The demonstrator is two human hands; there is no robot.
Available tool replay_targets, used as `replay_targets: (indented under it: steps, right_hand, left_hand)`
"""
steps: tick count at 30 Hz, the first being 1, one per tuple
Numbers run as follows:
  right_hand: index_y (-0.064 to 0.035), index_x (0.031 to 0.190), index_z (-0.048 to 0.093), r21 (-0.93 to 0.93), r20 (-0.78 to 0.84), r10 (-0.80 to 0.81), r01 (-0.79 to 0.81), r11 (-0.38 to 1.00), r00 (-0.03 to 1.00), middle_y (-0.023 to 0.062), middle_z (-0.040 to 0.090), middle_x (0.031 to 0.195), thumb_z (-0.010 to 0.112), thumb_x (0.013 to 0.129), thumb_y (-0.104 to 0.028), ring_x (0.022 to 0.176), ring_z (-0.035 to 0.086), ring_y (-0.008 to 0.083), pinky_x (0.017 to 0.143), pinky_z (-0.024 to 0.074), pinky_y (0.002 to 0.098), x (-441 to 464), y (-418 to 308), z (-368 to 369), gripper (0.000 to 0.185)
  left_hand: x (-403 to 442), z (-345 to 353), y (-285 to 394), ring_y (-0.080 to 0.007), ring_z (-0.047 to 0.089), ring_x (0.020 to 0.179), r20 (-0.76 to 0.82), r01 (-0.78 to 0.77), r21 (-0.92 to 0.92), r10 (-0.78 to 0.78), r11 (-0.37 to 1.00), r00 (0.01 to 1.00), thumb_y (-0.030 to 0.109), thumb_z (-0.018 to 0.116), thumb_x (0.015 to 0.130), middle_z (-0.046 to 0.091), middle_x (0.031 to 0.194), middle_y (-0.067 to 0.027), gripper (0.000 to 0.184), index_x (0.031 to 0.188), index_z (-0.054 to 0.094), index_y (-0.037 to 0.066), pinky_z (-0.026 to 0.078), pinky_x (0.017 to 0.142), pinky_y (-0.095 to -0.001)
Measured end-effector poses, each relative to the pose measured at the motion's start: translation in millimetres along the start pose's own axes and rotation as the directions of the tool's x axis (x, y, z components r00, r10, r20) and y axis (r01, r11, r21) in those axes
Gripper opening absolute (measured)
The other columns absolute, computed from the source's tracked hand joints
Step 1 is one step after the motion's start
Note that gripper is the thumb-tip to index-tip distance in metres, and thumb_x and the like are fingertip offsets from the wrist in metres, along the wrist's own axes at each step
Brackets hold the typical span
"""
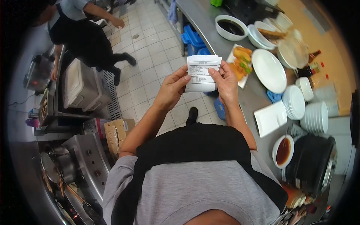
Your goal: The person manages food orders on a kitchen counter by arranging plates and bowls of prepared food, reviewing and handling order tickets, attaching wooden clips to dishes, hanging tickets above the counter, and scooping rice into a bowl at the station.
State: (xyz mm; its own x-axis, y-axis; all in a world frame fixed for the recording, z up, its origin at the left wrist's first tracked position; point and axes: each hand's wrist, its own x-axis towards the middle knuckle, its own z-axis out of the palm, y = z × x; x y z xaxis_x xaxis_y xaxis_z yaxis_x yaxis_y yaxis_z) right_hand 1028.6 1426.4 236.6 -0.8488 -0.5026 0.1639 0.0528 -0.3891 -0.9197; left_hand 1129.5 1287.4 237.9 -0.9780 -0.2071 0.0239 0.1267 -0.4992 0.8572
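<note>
A small stack of printed white receipts is held up in front of my body, above the tiled floor. My left hand pinches its left edge, thumb on top. On the right edge, my right hand has its thumb pressed on the print, with a ring on one finger. Just beyond my right hand, a white plate with fried food and green garnish sits on the metal counter.
An empty oval plate, stacked dishes, a bowl of dark sauce and a bowl of red-brown sauce are on the right counter. A co-worker in a black apron stands at upper left, beside lidded containers. Pots are at lower left.
</note>
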Motion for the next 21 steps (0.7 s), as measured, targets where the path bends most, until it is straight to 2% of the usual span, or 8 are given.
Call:
replay_targets:
  steps: [3, 6, 10, 12, 15, 18, 21]
  right_hand:
    - [0.0022, 0.114, 0.05, -0.023, 0.054, -0.007, 0.008, 1.0, 0.999, 0.0082, 0.065, 0.092, 0.057, 0.088, -0.006, 0.08, 0.06, 0.0095, 0.069, 0.0481, 0.0216, 61, 21, 11, 0.028]
    - [0.0019, 0.115, 0.049, -0.025, 0.137, 0.009, -0.006, 1.0, 0.991, 0.0084, 0.065, 0.09, 0.055, 0.089, -0.008, 0.081, 0.059, 0.0095, 0.072, 0.0472, 0.0229, 127, 34, 29, 0.028]
    - [-0.0001, 0.117, 0.048, -0.03, 0.273, -0.036, 0.046, 0.998, 0.961, 0.0083, 0.065, 0.089, 0.054, 0.09, -0.008, 0.082, 0.059, 0.0093, 0.074, 0.0459, 0.0236, 215, 51, 60, 0.028]
    - [-0.0006, 0.117, 0.048, -0.023, 0.333, -0.036, 0.046, 0.999, 0.942, 0.0085, 0.065, 0.089, 0.053, 0.09, -0.008, 0.082, 0.059, 0.0094, 0.074, 0.0459, 0.0232, 255, 60, 79, 0.028]
    - [-0.0005, 0.118, 0.047, -0.054, 0.418, -0.003, 0.028, 0.998, 0.908, 0.0092, 0.065, 0.09, 0.053, 0.09, -0.008, 0.083, 0.059, 0.0097, 0.074, 0.0462, 0.0236, 305, 75, 102, 0.029]
    - [-0.0001, 0.118, 0.047, -0.026, 0.448, 0.007, 0.005, 1.0, 0.894, 0.0094, 0.064, 0.093, 0.052, 0.09, -0.007, 0.083, 0.059, 0.0098, 0.073, 0.0464, 0.0237, 356, 98, 125, 0.029]
    - [-0.0007, 0.118, 0.047, 0.004, 0.467, -0.003, 0.002, 1.0, 0.884, 0.0078, 0.063, 0.093, 0.053, 0.09, -0.007, 0.083, 0.058, 0.0093, 0.073, 0.0463, 0.0234, 411, 127, 149, 0.029]
  left_hand:
    - [38, -35, 13, -0.0168, 0.053, 0.108, 0.021, -0.036, -0.051, 0.037, 0.998, 0.999, 0.003, 0.042, 0.09, 0.05, 0.126, -0.0148, 0.051, 0.139, 0.028, -0.003, 0.043, 0.089, -0.0302]
    - [83, -64, 33, -0.0181, 0.054, 0.108, -0.035, -0.075, -0.015, 0.074, 0.997, 0.997, 0.0, 0.039, 0.087, 0.05, 0.127, -0.0156, 0.054, 0.139, 0.027, -0.003, 0.043, 0.09, -0.0303]
    - [141, -91, 72, -0.0127, 0.055, 0.097, -0.176, -0.156, 0.014, 0.156, 0.988, 0.972, 0.0, 0.041, 0.086, 0.051, 0.126, -0.0161, 0.054, 0.138, 0.028, -0.005, 0.043, 0.079, -0.0249]
    - [167, -120, 82, -0.0102, 0.054, 0.09, -0.23, -0.229, -0.025, 0.218, 0.973, 0.949, 0.0, 0.042, 0.086, 0.051, 0.125, -0.0162, 0.053, 0.137, 0.029, -0.006, 0.042, 0.073, -0.0226]
    - [196, -145, 101, -0.0071, 0.051, 0.084, -0.313, -0.268, 0.014, 0.259, 0.963, 0.914, 0.001, 0.043, 0.085, 0.052, 0.123, -0.0156, 0.053, 0.136, 0.031, -0.007, 0.039, 0.068, -0.0208]
    - [232, -182, 115, -0.0069, 0.052, 0.083, -0.355, -0.326, -0.036, 0.293, 0.945, 0.888, 0.001, 0.045, 0.085, 0.054, 0.121, -0.0146, 0.053, 0.136, 0.031, -0.007, 0.04, 0.067, -0.0205]
    - [279, -223, 141, -0.0068, 0.052, 0.08, -0.366, -0.32, -0.08, 0.271, 0.944, 0.89, 0.006, 0.048, 0.087, 0.055, 0.118, -0.0142, 0.049, 0.133, 0.037, -0.006, 0.041, 0.066, -0.0206]
